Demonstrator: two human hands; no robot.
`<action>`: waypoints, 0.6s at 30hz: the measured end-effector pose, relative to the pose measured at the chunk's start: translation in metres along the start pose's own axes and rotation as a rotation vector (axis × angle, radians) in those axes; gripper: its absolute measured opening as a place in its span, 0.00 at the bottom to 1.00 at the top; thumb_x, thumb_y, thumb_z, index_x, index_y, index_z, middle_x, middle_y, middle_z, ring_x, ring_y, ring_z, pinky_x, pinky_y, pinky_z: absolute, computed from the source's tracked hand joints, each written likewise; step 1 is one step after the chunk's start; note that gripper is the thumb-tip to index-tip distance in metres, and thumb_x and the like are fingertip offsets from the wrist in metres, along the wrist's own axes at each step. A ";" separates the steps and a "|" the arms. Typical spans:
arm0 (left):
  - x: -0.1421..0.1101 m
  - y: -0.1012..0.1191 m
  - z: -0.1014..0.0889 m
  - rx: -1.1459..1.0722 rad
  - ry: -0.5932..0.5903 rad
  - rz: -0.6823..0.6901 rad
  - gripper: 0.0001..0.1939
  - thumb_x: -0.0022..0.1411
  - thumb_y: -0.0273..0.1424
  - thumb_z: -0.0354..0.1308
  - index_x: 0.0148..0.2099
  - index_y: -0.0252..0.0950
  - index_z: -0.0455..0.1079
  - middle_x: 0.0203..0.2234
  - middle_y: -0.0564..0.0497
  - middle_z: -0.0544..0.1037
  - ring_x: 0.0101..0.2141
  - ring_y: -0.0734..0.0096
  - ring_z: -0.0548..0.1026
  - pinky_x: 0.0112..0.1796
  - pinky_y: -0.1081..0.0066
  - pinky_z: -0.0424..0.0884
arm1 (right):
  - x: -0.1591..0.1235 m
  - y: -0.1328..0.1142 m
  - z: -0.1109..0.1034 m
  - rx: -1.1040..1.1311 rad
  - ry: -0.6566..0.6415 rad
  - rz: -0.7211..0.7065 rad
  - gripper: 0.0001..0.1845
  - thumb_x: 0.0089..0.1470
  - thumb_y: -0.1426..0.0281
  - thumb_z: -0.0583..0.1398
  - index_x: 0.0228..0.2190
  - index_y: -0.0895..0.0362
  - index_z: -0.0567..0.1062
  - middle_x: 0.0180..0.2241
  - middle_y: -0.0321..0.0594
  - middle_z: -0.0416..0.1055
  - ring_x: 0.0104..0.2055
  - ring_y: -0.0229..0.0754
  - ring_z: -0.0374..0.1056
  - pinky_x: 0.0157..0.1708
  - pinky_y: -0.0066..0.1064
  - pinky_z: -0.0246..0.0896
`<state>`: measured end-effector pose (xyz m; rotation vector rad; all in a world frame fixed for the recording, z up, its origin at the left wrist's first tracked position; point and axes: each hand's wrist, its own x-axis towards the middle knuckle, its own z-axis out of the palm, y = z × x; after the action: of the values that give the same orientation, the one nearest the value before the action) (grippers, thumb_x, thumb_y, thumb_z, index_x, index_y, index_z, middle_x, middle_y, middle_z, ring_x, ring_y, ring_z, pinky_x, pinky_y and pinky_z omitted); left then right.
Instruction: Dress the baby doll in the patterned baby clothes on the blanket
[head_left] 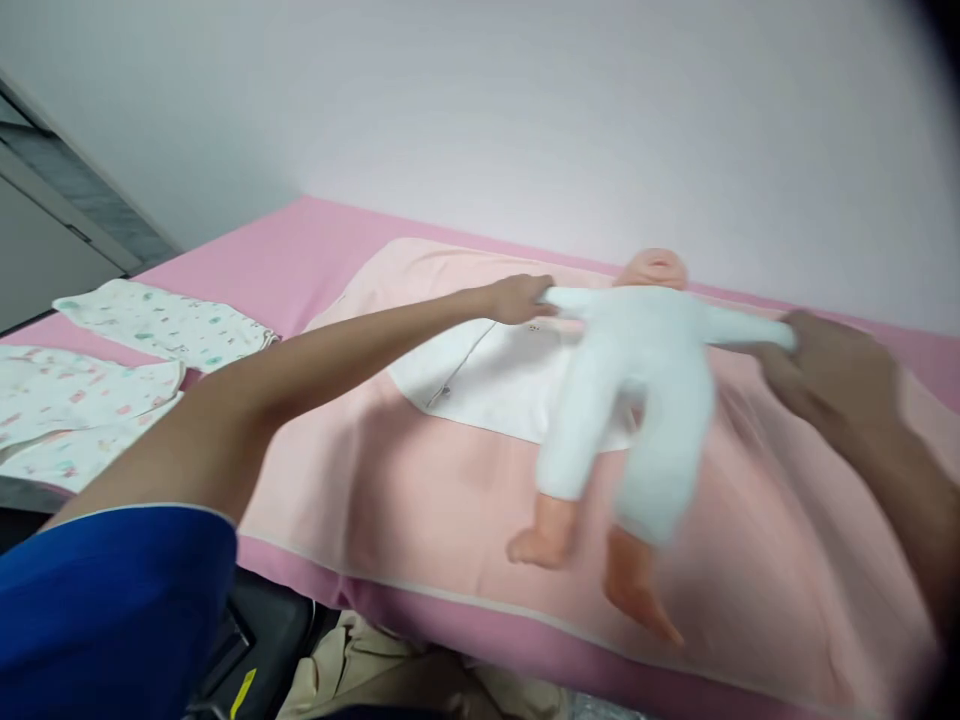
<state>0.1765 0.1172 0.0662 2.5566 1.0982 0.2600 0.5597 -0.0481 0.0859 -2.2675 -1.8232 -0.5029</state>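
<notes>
A baby doll (pixel 652 330) with a white body and bare plastic feet is held up by both its arms, blurred by motion. My left hand (pixel 521 300) closes around the end of one doll arm. On the other side, my right hand (pixel 840 365) grips the opposite arm, its outline smeared. The doll's legs hang toward me, and its head tips away, so only part of it shows. Beneath and behind it lies a white garment (pixel 480 375), laid flat, with a dark line of trim or cord; the doll partly covers it.
A pale pink blanket (pixel 442 500) covers much of the pink bed (pixel 262 235). Printed white cloths, one with green marks (pixel 165 320) and another with pinkish marks (pixel 75 390), lie at the left. A plain wall (pixel 525 120) rises behind. A black case (pixel 270 620) stands below the near edge.
</notes>
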 end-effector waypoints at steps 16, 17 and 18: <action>-0.134 -0.085 0.036 0.247 0.348 -0.118 0.24 0.74 0.38 0.52 0.70 0.43 0.66 0.68 0.42 0.73 0.67 0.47 0.66 0.66 0.51 0.58 | -0.046 -0.139 0.073 0.124 0.031 -0.141 0.30 0.66 0.63 0.51 0.62 0.67 0.71 0.59 0.71 0.70 0.62 0.75 0.62 0.54 0.63 0.62; -0.141 -0.081 0.038 0.245 0.392 -0.081 0.26 0.74 0.36 0.53 0.71 0.45 0.65 0.70 0.43 0.71 0.68 0.47 0.65 0.65 0.50 0.59 | -0.046 -0.148 0.064 0.144 0.050 -0.151 0.33 0.66 0.63 0.52 0.66 0.68 0.68 0.63 0.73 0.67 0.65 0.77 0.59 0.56 0.66 0.61; -0.148 -0.076 0.039 0.233 0.424 -0.044 0.26 0.74 0.35 0.52 0.71 0.46 0.65 0.71 0.44 0.70 0.68 0.47 0.64 0.64 0.50 0.61 | -0.045 -0.161 0.054 0.181 0.061 -0.183 0.35 0.67 0.63 0.52 0.69 0.68 0.65 0.66 0.73 0.65 0.67 0.77 0.58 0.58 0.67 0.60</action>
<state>0.0362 0.0489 -0.0036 2.7511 1.4025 0.7294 0.4023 -0.0333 0.0091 -1.9601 -1.9694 -0.4112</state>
